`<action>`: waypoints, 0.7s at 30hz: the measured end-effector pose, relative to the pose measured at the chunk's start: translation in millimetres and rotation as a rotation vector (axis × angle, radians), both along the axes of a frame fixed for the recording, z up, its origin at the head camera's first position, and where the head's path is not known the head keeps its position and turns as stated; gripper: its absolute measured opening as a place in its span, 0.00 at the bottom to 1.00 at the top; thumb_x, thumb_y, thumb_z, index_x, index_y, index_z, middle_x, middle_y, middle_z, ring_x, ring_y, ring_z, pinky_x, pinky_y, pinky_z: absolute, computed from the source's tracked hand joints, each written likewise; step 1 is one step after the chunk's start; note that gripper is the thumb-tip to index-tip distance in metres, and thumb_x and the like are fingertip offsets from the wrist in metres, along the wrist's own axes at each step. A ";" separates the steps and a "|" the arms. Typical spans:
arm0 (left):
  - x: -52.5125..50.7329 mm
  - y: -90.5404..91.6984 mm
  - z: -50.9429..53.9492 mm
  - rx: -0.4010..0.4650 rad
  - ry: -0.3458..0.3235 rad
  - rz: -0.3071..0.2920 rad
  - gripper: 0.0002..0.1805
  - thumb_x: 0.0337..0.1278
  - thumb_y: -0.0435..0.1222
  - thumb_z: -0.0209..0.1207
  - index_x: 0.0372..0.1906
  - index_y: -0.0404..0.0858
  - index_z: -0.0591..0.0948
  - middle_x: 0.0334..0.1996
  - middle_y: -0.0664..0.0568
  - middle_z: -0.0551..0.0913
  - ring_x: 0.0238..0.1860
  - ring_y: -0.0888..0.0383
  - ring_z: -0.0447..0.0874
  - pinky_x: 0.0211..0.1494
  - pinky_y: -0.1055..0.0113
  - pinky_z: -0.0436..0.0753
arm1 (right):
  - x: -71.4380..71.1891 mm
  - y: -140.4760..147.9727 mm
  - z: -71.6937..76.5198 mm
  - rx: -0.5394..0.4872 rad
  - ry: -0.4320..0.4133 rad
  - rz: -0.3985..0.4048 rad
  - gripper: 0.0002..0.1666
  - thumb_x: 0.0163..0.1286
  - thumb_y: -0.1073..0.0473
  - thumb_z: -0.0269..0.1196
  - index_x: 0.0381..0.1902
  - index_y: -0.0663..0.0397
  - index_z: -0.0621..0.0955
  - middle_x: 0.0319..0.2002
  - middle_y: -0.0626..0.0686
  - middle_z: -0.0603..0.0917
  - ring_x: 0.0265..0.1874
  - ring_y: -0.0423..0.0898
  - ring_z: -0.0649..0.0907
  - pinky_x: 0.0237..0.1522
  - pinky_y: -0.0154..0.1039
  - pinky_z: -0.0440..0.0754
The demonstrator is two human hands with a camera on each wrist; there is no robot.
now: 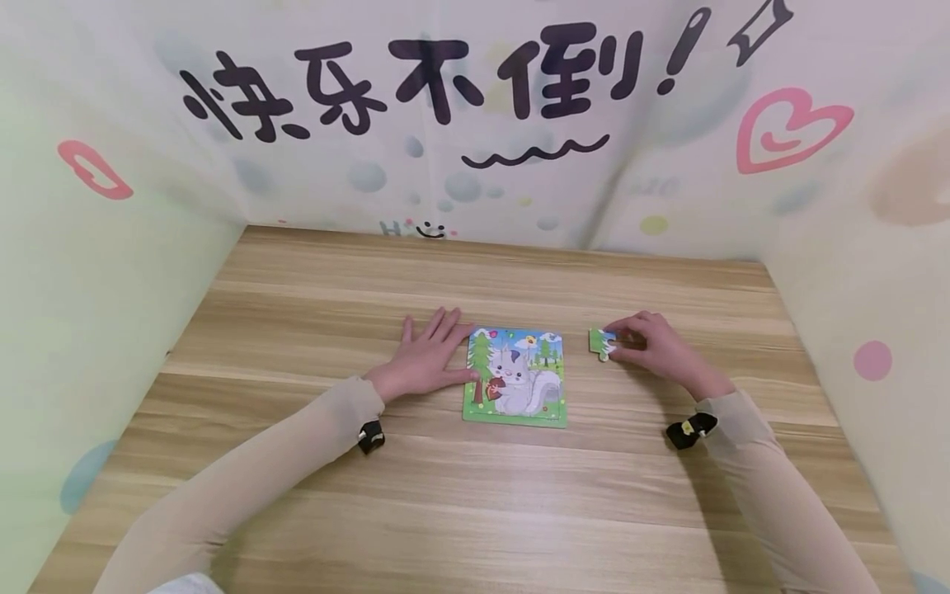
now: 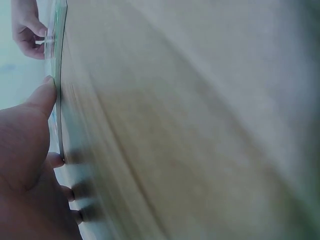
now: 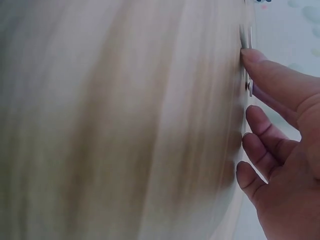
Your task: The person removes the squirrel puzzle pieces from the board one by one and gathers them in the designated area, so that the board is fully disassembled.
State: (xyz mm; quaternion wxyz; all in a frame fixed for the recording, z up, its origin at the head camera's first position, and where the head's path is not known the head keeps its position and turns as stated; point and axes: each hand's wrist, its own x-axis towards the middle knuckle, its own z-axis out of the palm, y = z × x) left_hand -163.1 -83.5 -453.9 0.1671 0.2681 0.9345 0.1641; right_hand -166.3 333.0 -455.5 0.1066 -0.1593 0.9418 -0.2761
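A square jigsaw puzzle (image 1: 519, 388) with a grey squirrel holding an acorn lies flat on the wooden table. Spread out at its left side is my left hand (image 1: 423, 363), palm down, thumb on the puzzle's left border and forefinger at its upper left corner. In the left wrist view the thumb (image 2: 42, 97) touches the puzzle's edge. Right of the puzzle, my right hand (image 1: 656, 346) pinches a green and blue jigsaw piece (image 1: 599, 342) between thumb and forefinger, low over the table. The right wrist view shows this piece (image 3: 250, 90) edge-on; the other fingers curl loosely.
Wood-grained table (image 1: 475, 511) spreads around the puzzle on every side. A printed cloth (image 1: 512, 190) with black characters hangs along its back edge, and pale cloth walls stand at left and right. Both wrists carry a black strapped camera.
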 end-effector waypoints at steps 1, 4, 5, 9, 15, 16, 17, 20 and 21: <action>-0.1 0.2 -0.3 -0.001 0.002 0.000 0.48 0.69 0.64 0.57 0.84 0.45 0.56 0.85 0.40 0.41 0.84 0.39 0.33 0.74 0.25 0.29 | -0.3 0.5 -0.5 0.000 -0.002 0.000 0.26 0.70 0.57 0.72 0.64 0.57 0.82 0.55 0.64 0.80 0.55 0.62 0.73 0.58 0.60 0.72; -0.4 0.5 -1.2 -0.001 0.005 0.002 0.48 0.69 0.63 0.57 0.84 0.45 0.56 0.85 0.40 0.41 0.84 0.39 0.33 0.75 0.25 0.29 | -0.7 0.7 -1.1 -0.002 -0.004 0.000 0.26 0.70 0.56 0.72 0.64 0.57 0.82 0.54 0.64 0.80 0.55 0.61 0.73 0.57 0.59 0.71; -0.6 0.7 -1.5 0.000 0.004 0.002 0.48 0.70 0.63 0.57 0.84 0.45 0.56 0.85 0.40 0.41 0.84 0.39 0.33 0.75 0.25 0.29 | -0.7 0.7 -1.0 -0.004 -0.007 -0.001 0.26 0.70 0.56 0.72 0.64 0.57 0.82 0.54 0.64 0.80 0.55 0.61 0.73 0.57 0.59 0.71; -0.5 0.5 -1.4 0.009 0.004 0.004 0.48 0.69 0.63 0.57 0.84 0.45 0.56 0.85 0.40 0.41 0.84 0.40 0.32 0.75 0.25 0.29 | -0.1 -0.3 0.5 -0.004 -0.014 -0.004 0.27 0.71 0.56 0.71 0.65 0.55 0.82 0.54 0.63 0.80 0.55 0.61 0.73 0.57 0.60 0.71; -1.0 0.0 -3.5 0.009 0.009 0.004 0.49 0.69 0.64 0.57 0.84 0.45 0.56 0.85 0.40 0.41 0.84 0.39 0.33 0.74 0.25 0.29 | 0.8 -1.1 1.8 0.010 -0.021 -0.006 0.27 0.72 0.54 0.71 0.65 0.54 0.81 0.55 0.64 0.80 0.56 0.62 0.73 0.57 0.62 0.71; -1.2 0.0 -3.8 0.009 0.007 0.004 0.49 0.69 0.64 0.57 0.84 0.45 0.56 0.85 0.40 0.41 0.84 0.39 0.32 0.74 0.25 0.28 | 0.8 -1.2 1.8 0.013 -0.020 -0.005 0.27 0.72 0.54 0.71 0.65 0.54 0.81 0.55 0.64 0.80 0.56 0.62 0.73 0.57 0.62 0.72; -1.3 0.0 -4.1 0.010 0.005 0.005 0.49 0.69 0.64 0.56 0.84 0.45 0.55 0.85 0.40 0.41 0.84 0.39 0.32 0.74 0.25 0.28 | 1.0 -1.5 2.1 0.012 -0.021 -0.006 0.27 0.72 0.54 0.71 0.66 0.54 0.81 0.55 0.64 0.80 0.56 0.62 0.73 0.57 0.61 0.72; -1.9 0.0 -5.3 0.015 0.000 0.007 0.49 0.69 0.64 0.56 0.84 0.45 0.56 0.85 0.40 0.41 0.84 0.40 0.32 0.74 0.25 0.28 | 1.8 -3.2 3.5 0.005 -0.020 -0.010 0.27 0.72 0.54 0.70 0.66 0.55 0.81 0.55 0.64 0.81 0.55 0.61 0.74 0.57 0.61 0.72; -2.3 0.0 -6.4 0.012 -0.003 0.009 0.49 0.69 0.64 0.56 0.84 0.46 0.55 0.85 0.41 0.40 0.84 0.40 0.31 0.74 0.25 0.28 | 2.2 -4.4 4.4 0.000 -0.019 -0.011 0.27 0.72 0.54 0.70 0.66 0.55 0.80 0.55 0.64 0.81 0.55 0.61 0.74 0.58 0.62 0.72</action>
